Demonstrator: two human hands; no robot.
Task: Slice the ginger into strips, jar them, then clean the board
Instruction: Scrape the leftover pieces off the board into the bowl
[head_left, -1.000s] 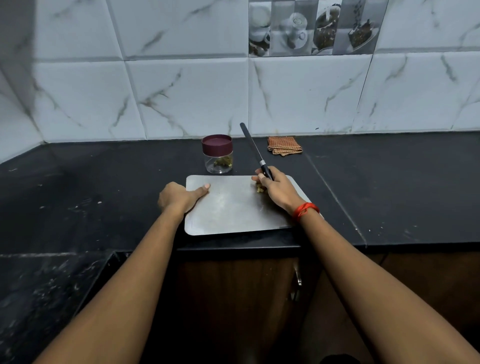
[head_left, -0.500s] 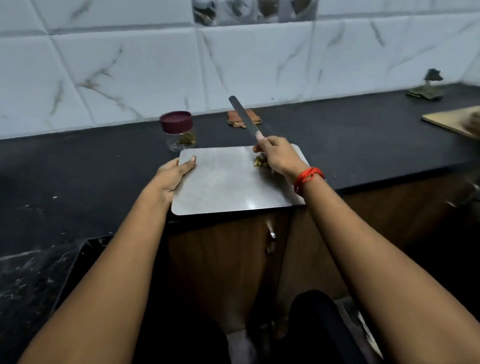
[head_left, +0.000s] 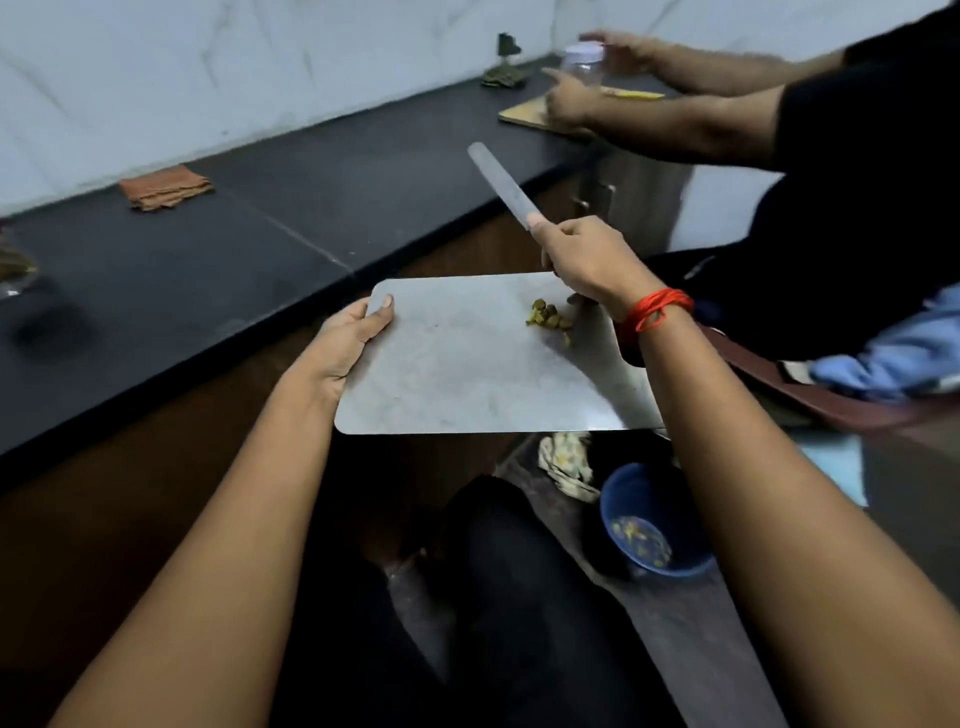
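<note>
**Board held off the tabletop, knife raised over the scraps**

The left hand (head_left: 353, 338) gripped the left edge of the steel cutting board (head_left: 457, 374), thumb laid on the top face near the far corner and fingers curled underneath. The board hung roughly level in the air, clear of the edge of the black tabletop (head_left: 249, 260), in front of the cabinet and above the floor.

The right hand (head_left: 587, 260) was closed round the handle of a knife (head_left: 501, 184), whose blade pointed up and away to the left, above the board's far right corner. A red thread (head_left: 657, 309) circled that wrist.

A small heap of ginger scraps (head_left: 550, 317) lay on the board near its far right side, just below the right hand. The glass jar (head_left: 13, 270) stood on the tabletop at the far left edge of view, blurred and cut off, well apart from the board.

A folded brown cloth (head_left: 166, 187) lay on the tabletop by the wall. Below the board's near right corner, a blue tub (head_left: 631, 488) sat on the floor with yellowish bits inside, and a crumpled rag (head_left: 566, 462) lay just beside it.

Further along the tabletop, a second person's hands (head_left: 569, 98) were at a small clear container (head_left: 584, 65) above a wooden board (head_left: 522, 111).
</note>
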